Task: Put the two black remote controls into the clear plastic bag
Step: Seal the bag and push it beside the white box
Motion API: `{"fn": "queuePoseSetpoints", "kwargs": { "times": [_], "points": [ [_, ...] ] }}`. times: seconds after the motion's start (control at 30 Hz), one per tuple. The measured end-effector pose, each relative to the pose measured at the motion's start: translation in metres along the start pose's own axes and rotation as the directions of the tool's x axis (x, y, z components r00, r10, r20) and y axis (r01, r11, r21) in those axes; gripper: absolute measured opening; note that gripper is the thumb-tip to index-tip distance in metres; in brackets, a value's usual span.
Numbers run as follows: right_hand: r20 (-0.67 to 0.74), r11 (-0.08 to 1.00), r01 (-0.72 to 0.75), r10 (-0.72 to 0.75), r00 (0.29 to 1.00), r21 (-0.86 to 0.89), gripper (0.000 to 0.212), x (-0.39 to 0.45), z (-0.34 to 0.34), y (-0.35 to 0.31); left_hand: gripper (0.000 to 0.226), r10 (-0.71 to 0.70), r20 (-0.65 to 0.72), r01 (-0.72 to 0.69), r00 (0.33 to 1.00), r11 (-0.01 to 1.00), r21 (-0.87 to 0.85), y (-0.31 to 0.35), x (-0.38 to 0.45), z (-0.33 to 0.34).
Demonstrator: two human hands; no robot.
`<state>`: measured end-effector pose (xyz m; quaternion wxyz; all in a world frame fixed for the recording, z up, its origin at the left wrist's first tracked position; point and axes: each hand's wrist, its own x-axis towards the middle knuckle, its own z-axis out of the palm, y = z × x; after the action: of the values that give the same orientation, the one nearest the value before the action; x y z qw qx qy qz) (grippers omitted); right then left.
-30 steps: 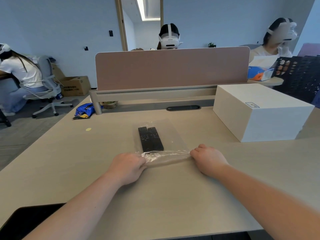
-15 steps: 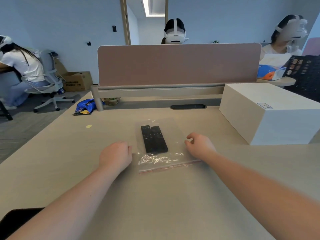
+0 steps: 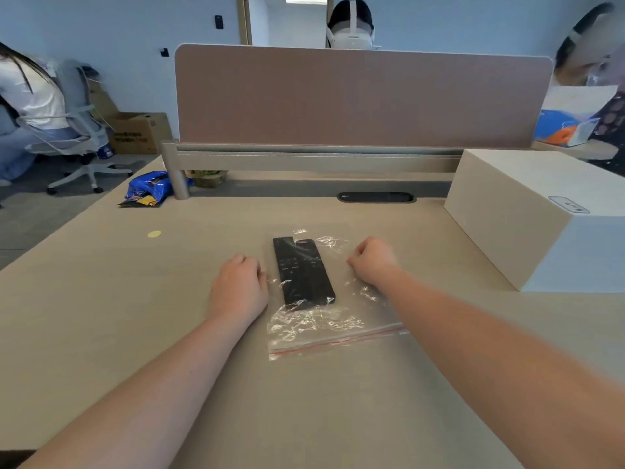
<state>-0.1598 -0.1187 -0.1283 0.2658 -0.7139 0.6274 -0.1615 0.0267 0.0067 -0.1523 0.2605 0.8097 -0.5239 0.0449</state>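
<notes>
two remotes [image 3: 302,270] side by side, centre of frame, already inside clear bag [image 3: 318,319], lying flat on desk [image 3: 135,299]. red zip strip at near end, low centre, looks pressed flat, can't tell if sealed. left hand [image 3: 238,289] curled loose at bag's left edge, touching plastic, gripping nothing. right hand [image 3: 373,262] curled on bag's right side, fingers tucked under, can't tell if pinching film. guess both flank bag to smooth it out. white box [image 3: 527,214] right side, well apart. task looks basically done.
</notes>
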Motion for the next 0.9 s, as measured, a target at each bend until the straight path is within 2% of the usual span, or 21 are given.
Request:
{"fn": "queuePoseSetpoints", "kwargs": {
  "times": [0.17,0.37,0.63,0.9],
  "points": [
    [-0.115,0.988,0.003,0.016,0.993,0.157,0.006,0.015,-0.001,0.021,0.018,0.014,0.015,-0.014,1.0,1.0,-0.02,0.013,0.012,0.01],
    [-0.255,0.977,-0.044,0.098,0.962,0.209,0.009,0.038,-0.023,0.053,0.018,0.049,0.037,-0.048,0.998,0.998,-0.043,0.04,0.025,0.027],
    [-0.427,0.953,-0.131,0.243,0.871,0.275,0.009,0.072,-0.053,0.088,0.029,0.165,0.045,-0.167,0.985,0.986,0.028,0.055,0.041,0.049],
    [-0.535,0.963,-0.178,0.262,0.803,0.203,0.016,0.094,-0.071,0.107,0.03,0.239,0.056,-0.242,0.969,0.968,0.066,0.053,0.049,0.057]
  ]
}}
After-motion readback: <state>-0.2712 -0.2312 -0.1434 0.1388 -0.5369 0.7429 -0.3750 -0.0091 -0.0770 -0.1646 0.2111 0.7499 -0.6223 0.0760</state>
